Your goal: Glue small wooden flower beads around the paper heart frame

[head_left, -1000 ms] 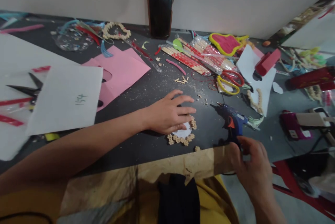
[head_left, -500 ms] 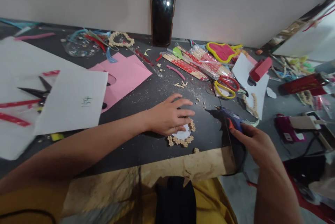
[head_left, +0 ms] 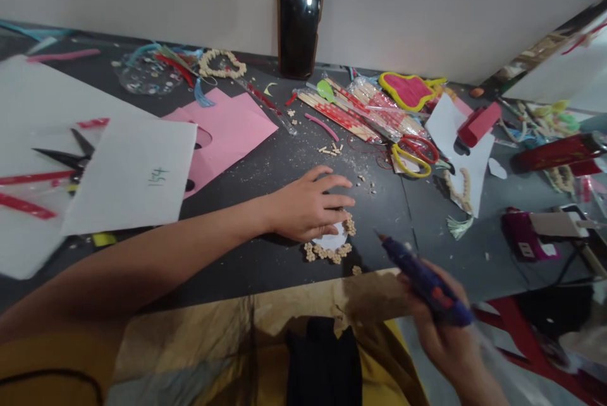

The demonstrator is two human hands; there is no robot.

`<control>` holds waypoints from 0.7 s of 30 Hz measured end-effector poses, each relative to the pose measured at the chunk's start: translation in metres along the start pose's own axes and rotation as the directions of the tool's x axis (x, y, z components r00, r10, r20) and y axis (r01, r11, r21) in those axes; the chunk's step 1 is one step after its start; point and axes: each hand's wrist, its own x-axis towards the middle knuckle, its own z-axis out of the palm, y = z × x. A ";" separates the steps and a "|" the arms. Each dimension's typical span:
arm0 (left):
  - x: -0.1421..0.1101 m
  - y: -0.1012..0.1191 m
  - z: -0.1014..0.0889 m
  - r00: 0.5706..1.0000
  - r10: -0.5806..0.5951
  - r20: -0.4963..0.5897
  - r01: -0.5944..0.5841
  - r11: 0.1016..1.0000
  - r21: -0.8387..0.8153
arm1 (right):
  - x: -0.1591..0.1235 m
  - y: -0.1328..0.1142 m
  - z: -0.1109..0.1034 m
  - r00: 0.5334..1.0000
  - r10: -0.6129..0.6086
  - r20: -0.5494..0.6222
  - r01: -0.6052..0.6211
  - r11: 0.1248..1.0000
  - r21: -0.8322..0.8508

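My left hand [head_left: 310,207] lies with fingers spread over a white paper disc [head_left: 332,239], covering its upper left part. Small beige flower-shaped pieces [head_left: 327,253] line the disc's lower and right rim. One loose flower piece [head_left: 356,270] sits on the table below it. Fingers wrapped round a blue glue gun [head_left: 427,279], my right hand [head_left: 439,320] is raised over the table's front edge. The nozzle points up and left, toward the disc but apart from it.
Scissors [head_left: 412,156], bundled red-and-beige sticks [head_left: 336,115] and pink paper [head_left: 227,128] lie farther back. A phone [head_left: 300,17] leans on the wall. White sheets [head_left: 133,175] lie left. A purple box [head_left: 524,235] and a red can [head_left: 557,152] stand right.
My right hand has lifted the glue gun off the table's right side and brought it left and nearer to me, its nozzle closer to the disc. My left hand stays in place.
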 end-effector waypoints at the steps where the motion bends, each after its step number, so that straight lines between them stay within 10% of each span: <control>1: 0.000 0.000 0.000 1.000 0.001 0.000 -0.001 1.000 0.000 | -0.004 0.000 0.005 0.995 -0.097 0.008 0.097 0.994 -0.052; 21: 0.000 -0.001 0.000 1.000 0.010 0.002 -0.010 1.000 0.001 | -0.008 -0.001 0.024 0.987 -0.131 0.096 0.146 0.975 -0.168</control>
